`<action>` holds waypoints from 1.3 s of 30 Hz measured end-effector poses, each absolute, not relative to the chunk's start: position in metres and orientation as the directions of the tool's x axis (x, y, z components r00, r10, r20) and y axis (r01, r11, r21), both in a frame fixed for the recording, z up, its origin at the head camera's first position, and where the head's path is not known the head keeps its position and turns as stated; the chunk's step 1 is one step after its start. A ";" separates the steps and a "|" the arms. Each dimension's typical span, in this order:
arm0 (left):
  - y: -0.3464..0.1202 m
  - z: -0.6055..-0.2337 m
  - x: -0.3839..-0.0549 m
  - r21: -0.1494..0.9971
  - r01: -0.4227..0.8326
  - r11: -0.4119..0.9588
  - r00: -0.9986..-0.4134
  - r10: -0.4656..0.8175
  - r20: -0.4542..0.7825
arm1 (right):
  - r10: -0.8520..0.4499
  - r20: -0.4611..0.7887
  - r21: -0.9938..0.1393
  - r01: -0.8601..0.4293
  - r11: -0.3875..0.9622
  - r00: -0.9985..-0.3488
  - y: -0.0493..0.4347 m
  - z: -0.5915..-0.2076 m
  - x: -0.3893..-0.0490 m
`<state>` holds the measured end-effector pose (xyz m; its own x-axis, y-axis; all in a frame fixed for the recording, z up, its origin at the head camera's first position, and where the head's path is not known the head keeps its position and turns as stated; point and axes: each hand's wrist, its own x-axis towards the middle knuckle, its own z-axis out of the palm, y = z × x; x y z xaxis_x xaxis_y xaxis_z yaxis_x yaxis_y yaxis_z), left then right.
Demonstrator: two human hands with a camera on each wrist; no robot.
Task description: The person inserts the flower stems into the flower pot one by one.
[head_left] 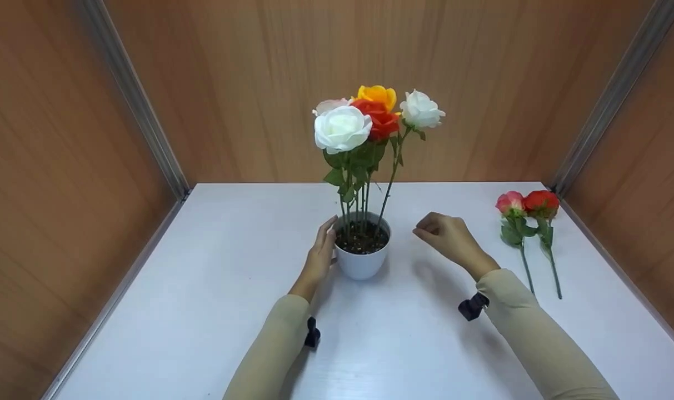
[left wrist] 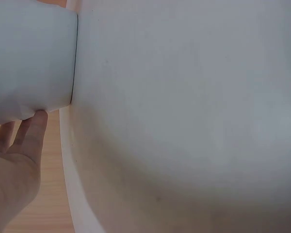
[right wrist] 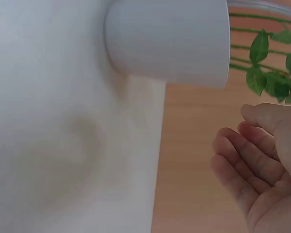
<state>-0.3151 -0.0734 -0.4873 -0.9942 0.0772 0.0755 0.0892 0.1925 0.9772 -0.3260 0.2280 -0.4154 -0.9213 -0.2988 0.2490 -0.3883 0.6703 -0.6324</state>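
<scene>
A white pot [head_left: 362, 265] filled with dark soil [head_left: 362, 243] stands upright near the middle of the table. Several roses rise from it: a large white rose [head_left: 342, 129], a red rose [head_left: 379, 119], an orange-yellow one, a pale pink one behind, and another white rose [head_left: 421, 109] leaning right. My left hand [head_left: 314, 261] touches the pot's left side with extended fingers [left wrist: 36, 128]; its thumb is hidden. To the right of the pot, apart from it, my right hand [head_left: 452, 241] is in the air. Its fingers are loosely bent and hold nothing, as the right wrist view shows.
A pink rose [head_left: 510, 203] and a red rose [head_left: 542, 204] lie side by side at the table's right edge, stems toward the front. Wooden panels [head_left: 248, 100] with metal corner strips enclose the white table [head_left: 214, 266] at the back and both sides.
</scene>
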 end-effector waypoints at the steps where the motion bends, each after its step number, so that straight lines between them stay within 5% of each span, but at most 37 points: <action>1: -0.074 -0.487 -0.315 0.977 0.091 0.193 -0.994 0.078 0.077 | -0.290 0.240 -0.631 -0.375 0.678 -0.927 0.234 -0.417 -0.327; 13: -0.074 -0.487 -0.313 0.977 0.104 0.186 -0.993 0.074 0.091 | -0.164 0.174 -0.621 -0.237 0.747 -0.971 0.316 -0.450 -0.333; 19: -0.074 -0.487 -0.313 0.977 0.115 0.181 -0.992 0.074 0.103 | -0.065 0.006 -0.662 -0.053 0.747 -0.998 0.358 -0.461 -0.332; 39: -0.074 -0.488 -0.314 0.979 0.110 0.172 -0.992 0.085 0.096 | 0.144 -0.244 -0.721 0.279 0.635 -0.959 0.434 -0.477 -0.315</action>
<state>-0.3144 -0.0737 -0.4878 -0.9917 0.0854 0.0963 0.1098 0.1716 0.9790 -0.3152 0.4341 -0.4766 -0.9590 0.1436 -0.2444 0.2787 0.6346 -0.7208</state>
